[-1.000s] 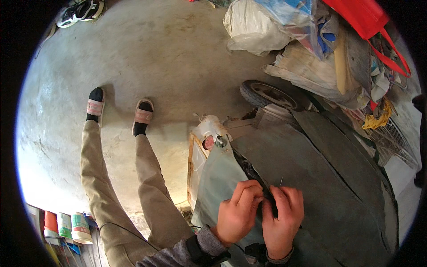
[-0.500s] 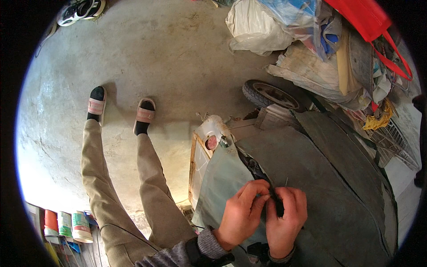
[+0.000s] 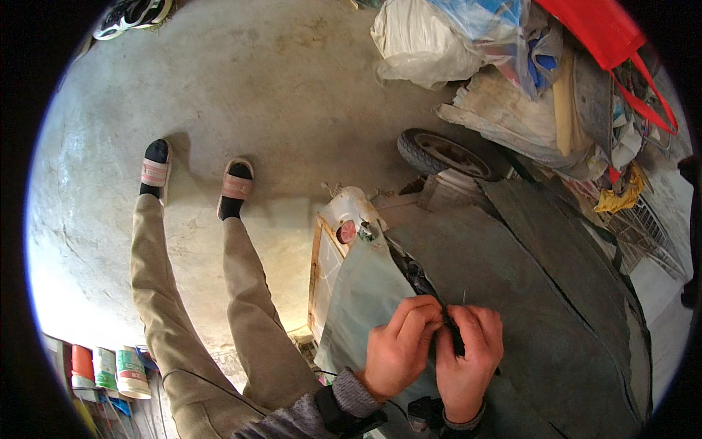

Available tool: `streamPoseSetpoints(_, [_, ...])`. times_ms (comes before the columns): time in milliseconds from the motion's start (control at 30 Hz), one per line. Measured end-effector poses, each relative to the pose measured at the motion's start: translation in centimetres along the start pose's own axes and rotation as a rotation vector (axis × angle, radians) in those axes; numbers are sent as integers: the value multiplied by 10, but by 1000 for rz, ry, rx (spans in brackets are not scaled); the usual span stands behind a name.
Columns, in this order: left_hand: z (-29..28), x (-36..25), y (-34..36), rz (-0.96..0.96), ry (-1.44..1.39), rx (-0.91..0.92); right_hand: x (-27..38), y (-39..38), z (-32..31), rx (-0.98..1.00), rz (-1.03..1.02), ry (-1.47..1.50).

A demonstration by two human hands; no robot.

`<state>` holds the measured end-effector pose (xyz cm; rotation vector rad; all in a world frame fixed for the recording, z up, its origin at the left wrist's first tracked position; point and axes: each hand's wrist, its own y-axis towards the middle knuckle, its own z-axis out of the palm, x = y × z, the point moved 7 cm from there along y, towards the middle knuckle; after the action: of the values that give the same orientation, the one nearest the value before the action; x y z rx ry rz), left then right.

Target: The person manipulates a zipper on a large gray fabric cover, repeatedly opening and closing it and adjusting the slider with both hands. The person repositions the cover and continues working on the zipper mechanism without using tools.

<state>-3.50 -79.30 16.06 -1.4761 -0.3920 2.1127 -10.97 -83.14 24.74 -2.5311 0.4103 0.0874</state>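
Note:
Both my hands work close together at the dark, open edge of a grey-green fabric cover (image 3: 504,271). My left hand (image 3: 401,344) is closed, thumb and fingers pinching the cover's edge; the fingertips are partly hidden. Right beside it, my right hand (image 3: 472,351) pinches a thin needle (image 3: 464,296), whose shiny tip sticks up above the fingers. Any thread is too fine to make out. A paler grey-green panel (image 3: 358,300) of fabric lies left of the dark edge, which runs up from my fingers.
Beyond the cover are a wheel with a black tyre (image 3: 446,154) and a white plastic body part (image 3: 351,208). Plastic bags (image 3: 424,44) and a red bag (image 3: 596,33) are piled at the far right. Cans (image 3: 131,373) stand at the lower left, and a shoe (image 3: 131,18) lies far left.
My hands stay nearly in place at the cover's edge. The needle tip has shifted slightly left, and the right fingers have moved a little closer to the left ones.

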Motion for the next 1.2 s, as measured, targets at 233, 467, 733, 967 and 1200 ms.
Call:
streamPoseSetpoints(233, [-2,-2,1,-28,45,-58,3,3,-1,4,-19,-7])
streamPoseSetpoints(467, [0,9,4,-195,-123,-61,3,3,0,23,-34,-6])
streamPoseSetpoints(733, [-6,-2,12,55,93,67,2,3,2,14,-15,-13])
streamPoseSetpoints(967, [-4,3,5,165,146,35,2,3,1,2,-20,-1])
streamPoseSetpoints(1200, [5,11,1,77,321,201,1,2,3,2,-22,-17])
